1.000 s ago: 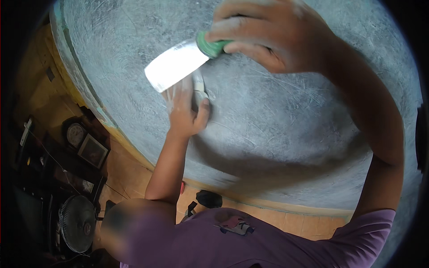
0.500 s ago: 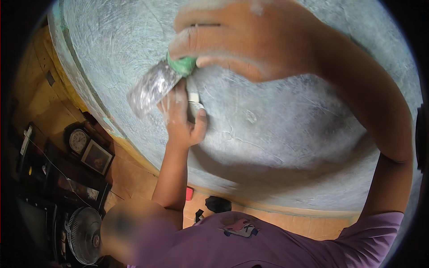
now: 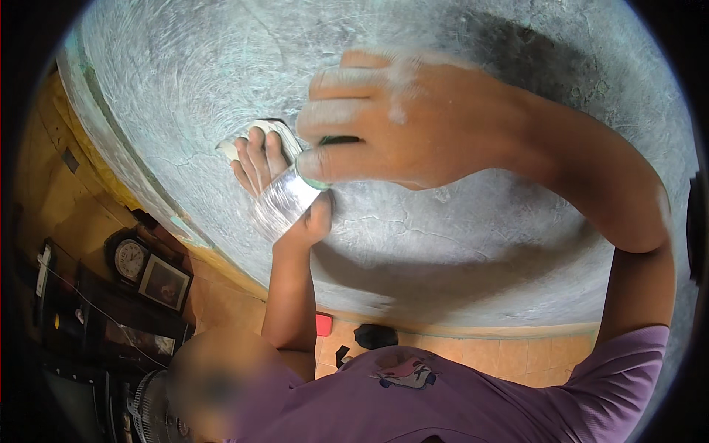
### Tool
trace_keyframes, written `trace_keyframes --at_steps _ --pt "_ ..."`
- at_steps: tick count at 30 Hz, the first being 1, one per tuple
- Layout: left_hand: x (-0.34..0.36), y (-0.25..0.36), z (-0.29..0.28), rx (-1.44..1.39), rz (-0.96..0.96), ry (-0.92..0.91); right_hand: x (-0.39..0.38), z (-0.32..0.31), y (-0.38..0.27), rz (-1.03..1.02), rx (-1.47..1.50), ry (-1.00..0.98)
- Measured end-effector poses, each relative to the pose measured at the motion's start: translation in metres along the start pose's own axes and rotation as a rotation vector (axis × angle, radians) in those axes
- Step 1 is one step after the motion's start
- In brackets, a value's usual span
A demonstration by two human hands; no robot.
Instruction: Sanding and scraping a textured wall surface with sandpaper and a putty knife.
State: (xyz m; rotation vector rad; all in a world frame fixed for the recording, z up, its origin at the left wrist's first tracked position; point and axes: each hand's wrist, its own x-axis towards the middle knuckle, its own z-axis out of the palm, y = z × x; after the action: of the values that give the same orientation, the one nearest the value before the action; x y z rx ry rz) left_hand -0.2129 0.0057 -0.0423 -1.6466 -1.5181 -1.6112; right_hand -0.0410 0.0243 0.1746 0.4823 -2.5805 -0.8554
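Observation:
My right hand (image 3: 421, 122), dusted with white powder, is closed around the green handle (image 3: 314, 177) of a putty knife. Its wide shiny metal blade (image 3: 290, 198) points down and left and covers part of my left palm in the view. Behind it, my left hand (image 3: 260, 159) has its fingers curled over a flat whitish piece with a dark edge (image 3: 279, 131); its exact kind is unclear. The left thumb sits apart, to the right of the blade. Both hands are in front of a grey, streaked wall (image 3: 458, 221) with fine cracks.
At lower left are a clock (image 3: 130, 258), a framed picture (image 3: 163, 281), a dark cabinet and a fan (image 3: 151, 406). On the tiled floor (image 3: 509, 356) lie a red object (image 3: 323, 324) and a black bundle (image 3: 375, 337). A yellow cloth (image 3: 88, 162) hangs beside the wall's left edge.
My right hand has come lower with the putty knife, whose blade now overlaps my left palm. My left hand has turned, and the whitish piece shows beyond its fingers.

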Motion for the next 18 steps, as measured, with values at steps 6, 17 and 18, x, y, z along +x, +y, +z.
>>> trace_keyframes --at_steps 6,17,18 --pt "0.019 0.008 -0.008 0.096 0.23 0.155 0.004 0.007 -0.004 -0.035 0.036 -0.076" --pt "0.042 -0.005 -0.016 0.073 0.261 0.161 -0.018 0.014 -0.018 -0.013 0.145 -0.035" --pt "0.04 -0.003 -0.014 0.073 0.247 0.186 -0.017 0.013 -0.019 -0.006 0.142 -0.035"
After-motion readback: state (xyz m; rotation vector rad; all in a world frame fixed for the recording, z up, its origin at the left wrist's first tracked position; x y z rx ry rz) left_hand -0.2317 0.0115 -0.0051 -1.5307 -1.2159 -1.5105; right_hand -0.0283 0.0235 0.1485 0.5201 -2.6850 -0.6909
